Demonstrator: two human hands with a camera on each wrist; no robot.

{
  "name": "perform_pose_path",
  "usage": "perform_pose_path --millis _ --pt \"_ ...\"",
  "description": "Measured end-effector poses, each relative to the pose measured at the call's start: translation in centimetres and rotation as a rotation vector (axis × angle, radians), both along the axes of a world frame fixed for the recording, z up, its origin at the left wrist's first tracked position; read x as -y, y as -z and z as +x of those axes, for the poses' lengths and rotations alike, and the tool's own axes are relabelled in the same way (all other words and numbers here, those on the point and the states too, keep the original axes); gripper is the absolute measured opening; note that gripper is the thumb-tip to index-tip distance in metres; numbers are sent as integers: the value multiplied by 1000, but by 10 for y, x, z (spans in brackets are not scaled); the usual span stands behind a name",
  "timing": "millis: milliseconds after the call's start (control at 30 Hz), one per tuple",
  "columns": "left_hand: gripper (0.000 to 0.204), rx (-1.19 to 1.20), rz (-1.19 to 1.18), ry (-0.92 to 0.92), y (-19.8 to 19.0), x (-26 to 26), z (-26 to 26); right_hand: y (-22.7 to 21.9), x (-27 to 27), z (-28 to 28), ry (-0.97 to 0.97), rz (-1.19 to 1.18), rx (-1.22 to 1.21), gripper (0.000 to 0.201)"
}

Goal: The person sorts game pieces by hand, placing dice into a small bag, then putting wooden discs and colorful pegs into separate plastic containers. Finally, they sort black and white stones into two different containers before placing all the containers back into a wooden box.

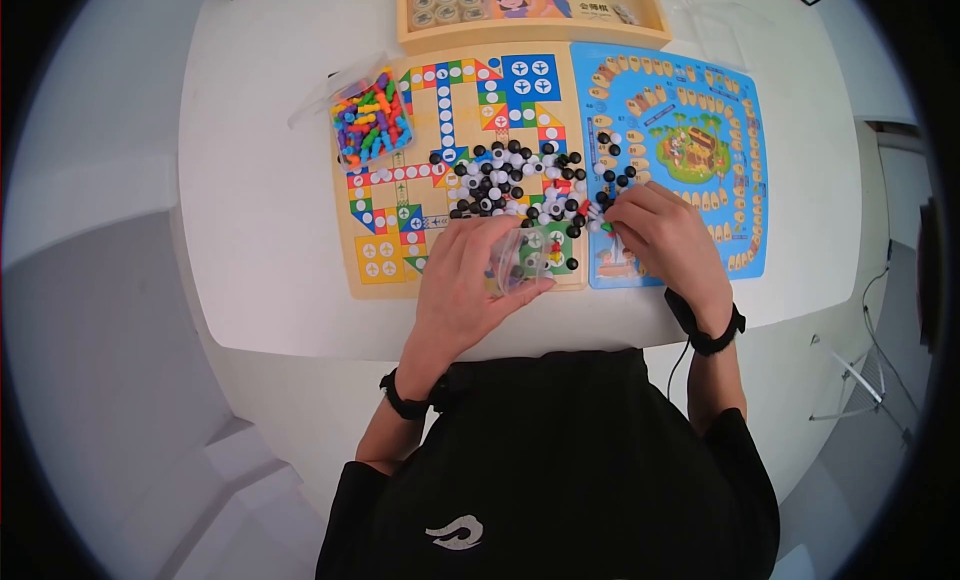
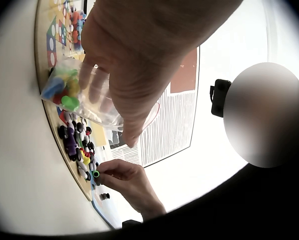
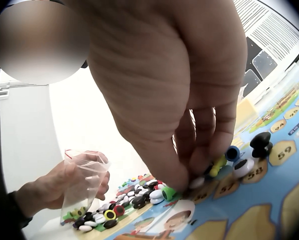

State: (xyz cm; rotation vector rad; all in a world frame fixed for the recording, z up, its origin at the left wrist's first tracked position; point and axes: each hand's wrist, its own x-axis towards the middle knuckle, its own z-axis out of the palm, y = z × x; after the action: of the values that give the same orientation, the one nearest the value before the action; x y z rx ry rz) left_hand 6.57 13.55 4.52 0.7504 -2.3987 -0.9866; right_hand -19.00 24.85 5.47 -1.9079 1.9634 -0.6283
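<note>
My left hand (image 1: 462, 280) grips a small clear zip bag (image 3: 84, 182), its mouth upward. Several coloured pawns (image 2: 64, 90) lie at the bottom of this bag. My right hand (image 1: 665, 230) reaches down where the two boards meet, thumb and fingertips close together. A green pawn (image 2: 96, 174) is pinched at those fingertips. Beside the fingers in the right wrist view are a yellow pawn (image 3: 219, 165) and a blue piece (image 3: 233, 153). A heap of black and white round pieces (image 1: 505, 175), with some coloured pawns mixed in, lies between the hands.
Under the heap is an aeroplane-chess board (image 1: 425, 195); to its right lies a blue numbered-path board (image 1: 745, 180). A clear box of colourful pawns (image 1: 372, 120) sits at the upper left. Behind stands a wooden tray (image 1: 535, 32) holding round wooden discs (image 1: 447, 0).
</note>
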Motion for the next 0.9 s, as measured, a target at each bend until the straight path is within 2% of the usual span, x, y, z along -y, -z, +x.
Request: perform_pose_path --millis 333,533,600,900 --pt "71 -22 -3 -21 1 -1 3 -6 4 1 -85 -4 -86 14" --pt "71 -25 -3 -19 2 0 2 -11 18 7 2 -93 -12 15" --pt "71 -26 3 -16 0 0 3 -4 23 10 -62 -85 -91 17" --pt "72 -23 -4 -35 2 -1 7 3 30 19 -122 -67 -92 19"
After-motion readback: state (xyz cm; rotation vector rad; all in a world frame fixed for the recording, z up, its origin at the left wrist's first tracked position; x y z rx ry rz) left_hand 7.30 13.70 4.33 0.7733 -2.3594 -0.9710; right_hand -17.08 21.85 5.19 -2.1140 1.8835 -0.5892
